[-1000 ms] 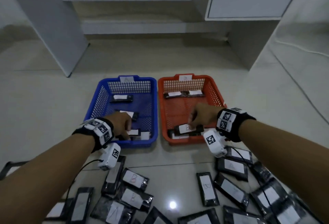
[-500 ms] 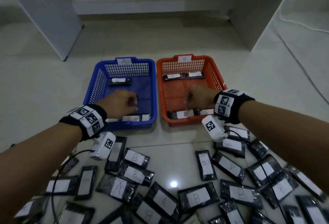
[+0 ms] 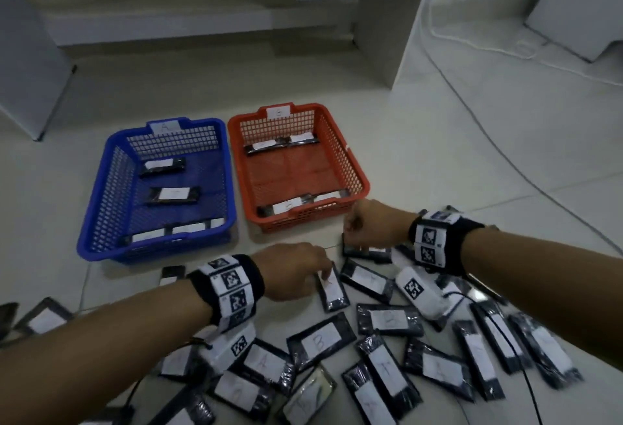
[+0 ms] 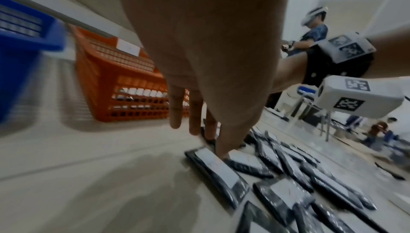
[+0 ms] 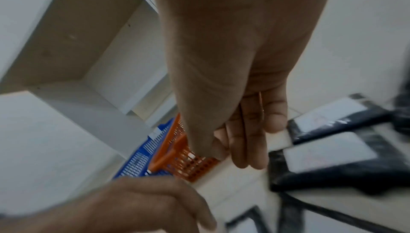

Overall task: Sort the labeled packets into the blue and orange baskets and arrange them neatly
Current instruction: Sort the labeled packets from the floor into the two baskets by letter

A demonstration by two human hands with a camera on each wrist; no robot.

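Baskets, blue [image 3: 101, 188] and orange [image 3: 354, 168], sit beyond my hands. Packets [image 3: 323, 340] crowd the floor beneath. My left hand [image 3: 290, 272] touches one [image 3: 332, 291] with straight fingers; my right hand [image 3: 371, 225] pinches another [image 3: 365, 251]. Overlapping neighbours may drag along.

**Both arms stretched out low, hands down among the packets**

The left forearm comes in from the near left. Its wrist carries a dark band with white coded tags, and a white camera block hangs under it. The left hand [image 3: 292, 272] is turned palm down, fingers [image 4: 177, 112] pointing straight down, with one fingertip touching a packet's white label.

The right forearm comes in from the right, wearing the same band and camera block. The right hand [image 3: 372, 225] sits farther out than the left, knuckles up, fingers [image 5: 255, 142] curled under. Whether they grip anything cannot be told.
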